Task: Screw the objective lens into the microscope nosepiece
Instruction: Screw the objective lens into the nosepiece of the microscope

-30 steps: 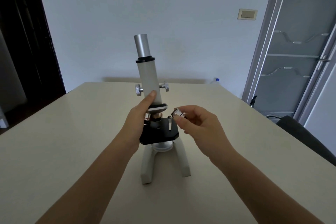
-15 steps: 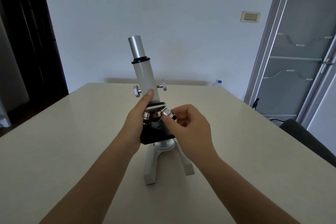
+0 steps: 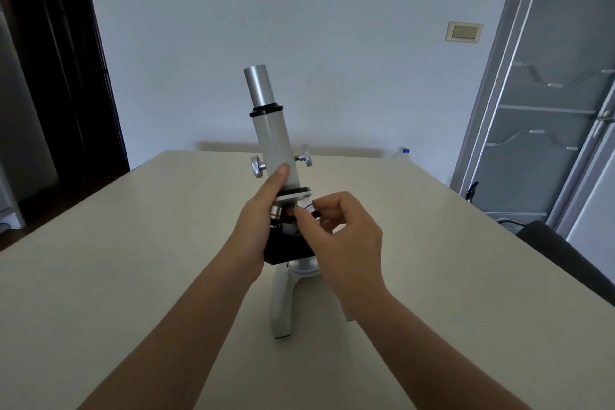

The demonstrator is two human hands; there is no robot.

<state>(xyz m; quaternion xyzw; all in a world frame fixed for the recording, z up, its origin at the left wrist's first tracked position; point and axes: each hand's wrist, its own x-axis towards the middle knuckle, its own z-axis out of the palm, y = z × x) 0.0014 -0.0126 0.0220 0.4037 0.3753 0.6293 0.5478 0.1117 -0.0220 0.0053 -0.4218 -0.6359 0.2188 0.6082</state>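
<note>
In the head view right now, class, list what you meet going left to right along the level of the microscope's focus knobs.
dark doorway → left focus knob → microscope tube → right focus knob → bottle cap → glass door frame

A single head-worn wide-angle view looks forward and down along both forearms, close over the table (image 3: 100, 276), with the microscope (image 3: 271, 143) centred against the far wall (image 3: 299, 10).
</note>
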